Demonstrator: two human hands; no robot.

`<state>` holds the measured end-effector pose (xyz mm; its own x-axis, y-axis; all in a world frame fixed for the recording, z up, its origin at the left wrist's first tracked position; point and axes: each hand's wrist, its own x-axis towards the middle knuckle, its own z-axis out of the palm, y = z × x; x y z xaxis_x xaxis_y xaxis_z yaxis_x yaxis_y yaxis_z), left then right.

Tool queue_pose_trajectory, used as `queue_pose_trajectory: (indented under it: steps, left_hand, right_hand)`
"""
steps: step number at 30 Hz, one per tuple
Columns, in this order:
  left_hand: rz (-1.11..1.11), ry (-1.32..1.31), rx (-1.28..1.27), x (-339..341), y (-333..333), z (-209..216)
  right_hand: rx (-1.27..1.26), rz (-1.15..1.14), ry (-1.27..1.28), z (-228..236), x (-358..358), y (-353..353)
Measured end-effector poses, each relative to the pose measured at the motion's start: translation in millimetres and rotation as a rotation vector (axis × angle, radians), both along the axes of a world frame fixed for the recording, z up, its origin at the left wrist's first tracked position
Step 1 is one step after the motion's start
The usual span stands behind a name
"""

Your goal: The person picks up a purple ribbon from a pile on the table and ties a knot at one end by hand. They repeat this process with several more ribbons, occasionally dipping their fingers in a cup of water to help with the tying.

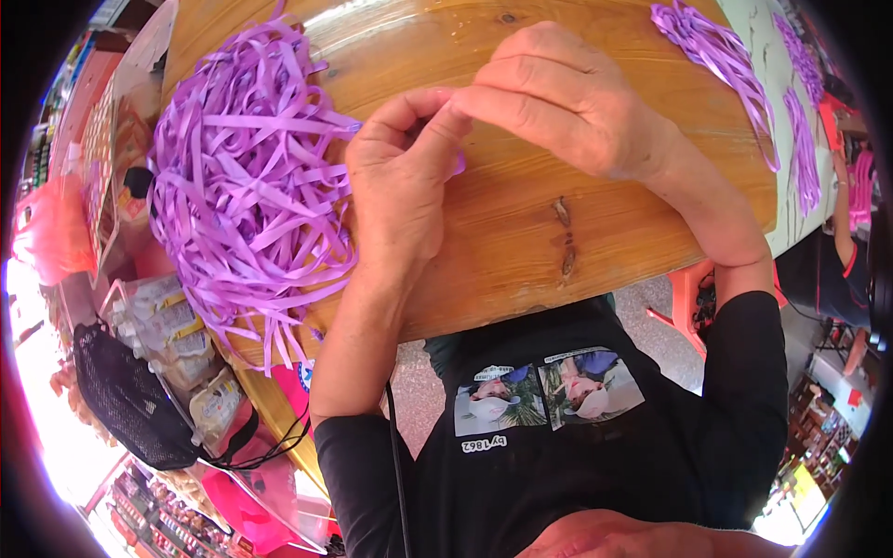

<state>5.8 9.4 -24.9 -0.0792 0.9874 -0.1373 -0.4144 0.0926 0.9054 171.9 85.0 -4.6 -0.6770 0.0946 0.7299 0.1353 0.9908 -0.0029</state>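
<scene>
Both hands meet above the wooden table (502,251), their fingertips touching. My left hand (400,177) is closed, thumb against index finger, and a short piece of purple ribbon (459,165) shows just past its thumb side. Most of that ribbon is hidden by the fingers. My right hand (577,107) comes from the right, its thumb and index finger pinched at the left thumb tip; what lies in the pinch is too small to make out. To the left of my left hand spreads a large tangled heap of purple ribbons (251,177).
A bundle of purple ribbons (712,51) lies at the far right of the table, with more ribbon strands (802,153) on a pale surface beyond. A black mesh bag (126,395) and a red plastic bag (56,228) are at the left. A red stool (686,302) stands below the table edge.
</scene>
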Motion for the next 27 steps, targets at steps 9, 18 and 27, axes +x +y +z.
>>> queue_pose_trajectory:
  steps: [9,18,27]
  left_hand:
    - [-0.073,0.004,-0.032,-2.8,4.2,4.9]
    - [0.049,0.16,0.043,2.4,1.2,4.9]
    - [0.013,-0.025,0.088,5.8,0.0,1.6]
  right_hand:
    - [-0.04,-0.029,-0.007,5.8,10.9,6.1]
    - [-0.58,-0.1,0.071,20.8,2.3,-1.7]
    - [-1.258,-0.2,0.095,15.6,6.0,-10.2]
